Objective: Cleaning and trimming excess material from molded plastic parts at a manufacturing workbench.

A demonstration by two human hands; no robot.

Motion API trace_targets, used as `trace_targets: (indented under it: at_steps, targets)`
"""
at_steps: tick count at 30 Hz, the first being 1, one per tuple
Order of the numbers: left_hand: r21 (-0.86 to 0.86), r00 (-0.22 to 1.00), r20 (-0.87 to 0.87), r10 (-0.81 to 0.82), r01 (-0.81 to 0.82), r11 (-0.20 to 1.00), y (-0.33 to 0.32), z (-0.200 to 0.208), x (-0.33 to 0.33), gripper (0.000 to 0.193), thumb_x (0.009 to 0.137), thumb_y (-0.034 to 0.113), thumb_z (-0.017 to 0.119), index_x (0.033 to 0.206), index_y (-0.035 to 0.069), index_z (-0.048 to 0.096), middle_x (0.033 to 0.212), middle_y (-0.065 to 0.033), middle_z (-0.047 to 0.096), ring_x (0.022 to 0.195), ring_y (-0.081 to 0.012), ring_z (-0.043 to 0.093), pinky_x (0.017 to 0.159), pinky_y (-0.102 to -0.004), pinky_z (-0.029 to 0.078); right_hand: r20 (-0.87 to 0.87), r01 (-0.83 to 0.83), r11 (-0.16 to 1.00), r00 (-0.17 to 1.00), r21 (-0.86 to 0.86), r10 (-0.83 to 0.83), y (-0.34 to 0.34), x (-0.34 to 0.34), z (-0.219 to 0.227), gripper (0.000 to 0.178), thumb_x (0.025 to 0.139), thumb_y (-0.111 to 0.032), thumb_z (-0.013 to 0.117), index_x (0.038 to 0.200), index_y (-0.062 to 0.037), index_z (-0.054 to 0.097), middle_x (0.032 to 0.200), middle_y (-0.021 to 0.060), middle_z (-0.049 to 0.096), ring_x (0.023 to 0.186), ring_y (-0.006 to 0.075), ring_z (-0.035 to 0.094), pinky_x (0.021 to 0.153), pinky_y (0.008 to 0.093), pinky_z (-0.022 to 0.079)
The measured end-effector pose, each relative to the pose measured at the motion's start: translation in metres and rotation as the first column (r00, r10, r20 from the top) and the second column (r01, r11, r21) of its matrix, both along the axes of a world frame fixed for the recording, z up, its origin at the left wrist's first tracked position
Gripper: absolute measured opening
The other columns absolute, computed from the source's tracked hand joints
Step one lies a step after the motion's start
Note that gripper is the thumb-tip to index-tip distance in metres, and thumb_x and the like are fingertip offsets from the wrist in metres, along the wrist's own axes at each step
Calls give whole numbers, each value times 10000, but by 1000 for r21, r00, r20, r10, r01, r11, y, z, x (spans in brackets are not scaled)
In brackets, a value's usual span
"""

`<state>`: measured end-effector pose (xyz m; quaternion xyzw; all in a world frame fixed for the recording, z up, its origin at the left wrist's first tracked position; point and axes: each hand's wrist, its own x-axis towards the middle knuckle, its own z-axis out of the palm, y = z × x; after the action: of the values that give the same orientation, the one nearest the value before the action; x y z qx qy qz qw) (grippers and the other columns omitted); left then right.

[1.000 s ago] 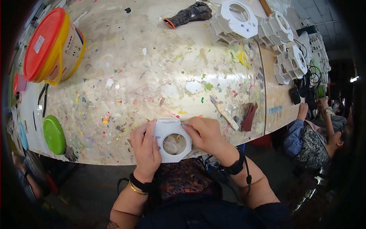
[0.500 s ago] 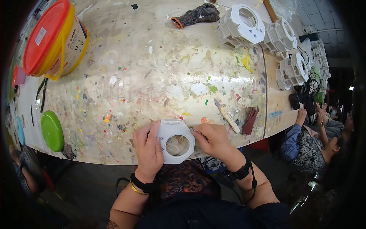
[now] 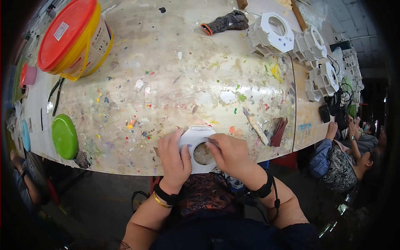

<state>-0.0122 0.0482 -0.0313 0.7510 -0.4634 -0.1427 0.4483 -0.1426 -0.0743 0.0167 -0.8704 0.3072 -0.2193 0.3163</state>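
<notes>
A white octagonal frame with a round hole lies at the near edge of the paint-spattered table. My left hand grips its left side. My right hand sits on its right side, fingers curled at the rim of the hole, pinching what looks like a small piece of sandpaper; I cannot make it out clearly. Both wrists wear dark bands.
A yellow bucket with a red lid stands far left, a green lid near left. A scraper and brown sandpaper lie right of my hands. Several white frames and a glove are at the back. A seated person is at right.
The frame and both hands stay at the table edge; my right fingers have shifted slightly along the hole's rim. The view has tilted a little.
</notes>
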Motion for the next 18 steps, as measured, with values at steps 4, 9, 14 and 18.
trace_targets:
  at_steps: [4, 9, 14, 18]
  targets:
    - [-41, 995, -100, 7, -11, 999, 3, 10, 2, 443, 876, 39, 616, 1304, -43, 536, 1204, -215, 577, 1094, -379, 536, 970, -455, 410, -93, -105, 983, 991, -153, 91, -1, 13, -1, 132, 811, -66, 717, 916, -64, 635, 685, 68, 604, 581, 254, 623, 497, 362, 465]
    - [-137, 998, 57, -28, 36, 990, 21, 18, 4, 340, 826, -20, 646, 1163, -57, 630, 1186, -182, 611, 1085, -358, 575, 955, -452, 455, -220, -224, 918, 963, -326, 157, 5, 17, 1, 218, 696, -128, 697, 902, -94, 633, 689, 22, 541, 589, 206, 579, 489, 327, 449]
    - [-129, 967, 127, -219, 235, 963, 32, 11, 9, 211, 778, -19, 683, 989, -25, 694, 1206, -165, 657, 1137, -346, 615, 957, -431, 501, -169, -226, 896, 970, -383, 173, 11, 7, -2, 410, 677, -118, 677, 1082, -72, 708, 812, 36, 544, 655, 184, 570, 516, 305, 468]
    - [-122, 964, 108, -245, 257, 959, 32, 11, 15, 210, 774, -10, 693, 984, -15, 694, 1222, -159, 658, 1156, -336, 616, 976, -423, 494, -213, -266, 878, 958, -397, 194, 13, 8, 2, 413, 686, -108, 665, 1092, -50, 712, 858, 49, 561, 665, 186, 576, 524, 297, 475]
